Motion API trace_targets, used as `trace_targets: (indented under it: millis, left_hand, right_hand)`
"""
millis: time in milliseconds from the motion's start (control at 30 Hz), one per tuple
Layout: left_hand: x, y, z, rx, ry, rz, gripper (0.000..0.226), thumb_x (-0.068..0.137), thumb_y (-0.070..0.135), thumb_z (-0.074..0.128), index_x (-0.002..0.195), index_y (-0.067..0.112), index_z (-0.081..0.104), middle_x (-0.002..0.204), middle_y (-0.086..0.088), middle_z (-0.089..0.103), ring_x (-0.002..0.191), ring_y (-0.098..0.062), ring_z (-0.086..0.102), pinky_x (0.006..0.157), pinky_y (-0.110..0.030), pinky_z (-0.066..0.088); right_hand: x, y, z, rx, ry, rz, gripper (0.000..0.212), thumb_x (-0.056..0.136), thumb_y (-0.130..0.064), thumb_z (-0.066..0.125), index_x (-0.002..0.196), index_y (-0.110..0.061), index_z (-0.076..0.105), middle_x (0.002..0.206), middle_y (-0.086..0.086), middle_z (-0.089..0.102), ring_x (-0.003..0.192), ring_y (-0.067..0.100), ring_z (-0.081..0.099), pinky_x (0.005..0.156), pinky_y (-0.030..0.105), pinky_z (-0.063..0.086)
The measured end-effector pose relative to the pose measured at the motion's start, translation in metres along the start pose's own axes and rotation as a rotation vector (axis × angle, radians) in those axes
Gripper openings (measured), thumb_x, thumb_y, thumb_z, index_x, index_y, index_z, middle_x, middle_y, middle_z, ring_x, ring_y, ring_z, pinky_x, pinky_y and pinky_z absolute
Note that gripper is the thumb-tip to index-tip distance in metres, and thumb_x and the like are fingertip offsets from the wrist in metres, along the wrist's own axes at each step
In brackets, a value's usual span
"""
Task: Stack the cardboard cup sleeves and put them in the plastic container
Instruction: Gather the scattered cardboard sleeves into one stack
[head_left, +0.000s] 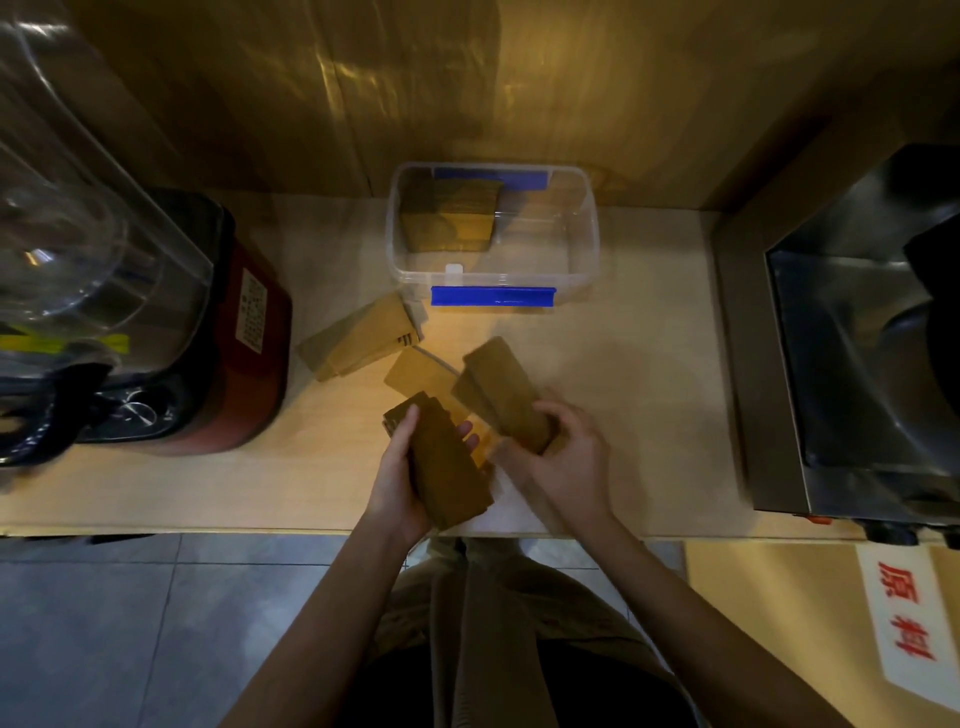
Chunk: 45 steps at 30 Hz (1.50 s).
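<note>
My left hand (400, 478) grips a thick stack of flat brown cardboard cup sleeves (449, 467) near the counter's front edge. My right hand (563, 457) holds a second bundle of sleeves (498, 392), angled up and to the left. One loose sleeve (415, 371) lies flat between the two bundles. Another pile of sleeves (363, 338) rests to the left, just in front of the clear plastic container (582, 260). The container has blue clips and no lid on, and holds a stack of sleeves (449, 215) in its left half.
A red blender base with a clear jug (171, 322) stands at the left. A steel machine (852, 374) fills the right side. A wooden wall runs behind the container. The counter's front edge is right under my wrists. A cardboard box with red characters (893, 623) sits at lower right.
</note>
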<state>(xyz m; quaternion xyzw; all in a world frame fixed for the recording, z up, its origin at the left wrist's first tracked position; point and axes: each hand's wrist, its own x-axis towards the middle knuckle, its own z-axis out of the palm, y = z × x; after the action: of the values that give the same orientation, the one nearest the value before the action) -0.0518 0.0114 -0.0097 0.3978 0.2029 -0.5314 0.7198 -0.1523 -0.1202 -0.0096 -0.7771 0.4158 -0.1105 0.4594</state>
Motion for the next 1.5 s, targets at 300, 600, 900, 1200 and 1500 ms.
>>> trace_targets:
  millis: [300,600,900,1200,1500]
  left_hand:
    - [-0.004,0.003,0.0,-0.026,-0.097,0.099,0.053,0.069,0.057,0.048,0.099,0.019,0.07,0.096,-0.005,0.073,0.089,-0.019,0.07,0.082,-0.037,0.054]
    - [-0.002,0.008,-0.01,-0.029,0.092,0.046,0.024,0.085,0.033,0.052,0.093,0.015,0.064,0.089,-0.001,0.063,0.086,-0.016,0.06,0.076,-0.032,0.05]
    - [-0.002,0.012,-0.025,-0.16,0.302,0.101,0.006,0.083,0.023,0.059,0.086,0.019,0.061,0.078,-0.003,0.072,0.082,-0.019,0.063,0.075,-0.038,0.049]
    - [-0.003,0.012,-0.026,-0.185,0.31,0.101,0.014,0.082,0.027,0.06,0.092,0.018,0.063,0.079,-0.002,0.073,0.084,-0.02,0.064,0.089,-0.041,0.047]
    - [0.0,0.011,-0.023,-0.131,0.264,0.079,0.02,0.082,0.031,0.059,0.097,0.018,0.063,0.087,-0.003,0.073,0.088,-0.019,0.064,0.088,-0.041,0.047]
  right_hand:
    - [-0.029,-0.042,0.04,0.064,-0.247,0.089,0.043,0.068,-0.036,0.074,0.106,-0.028,0.057,0.109,-0.004,0.055,0.102,0.015,0.052,0.079,0.021,0.046]
    - [-0.018,-0.037,0.038,-0.186,-0.614,-0.098,0.043,0.08,-0.045,0.061,0.118,-0.028,0.05,0.126,0.001,0.046,0.114,0.017,0.042,0.095,0.035,0.044]
    - [0.053,-0.022,0.06,-0.58,-0.561,-0.337,0.026,0.091,-0.024,0.047,0.113,-0.016,0.058,0.114,0.011,0.061,0.108,0.025,0.053,0.091,0.039,0.045]
    - [0.052,-0.011,0.084,-0.908,-0.415,-0.393,0.05,0.088,-0.045,0.048,0.131,-0.024,0.037,0.139,0.01,0.039,0.131,0.028,0.03,0.109,0.043,0.023]
    - [0.041,0.005,0.07,-0.884,-0.418,-0.428,0.05,0.086,-0.039,0.052,0.13,-0.019,0.038,0.138,0.011,0.044,0.13,0.028,0.036,0.109,0.045,0.025]
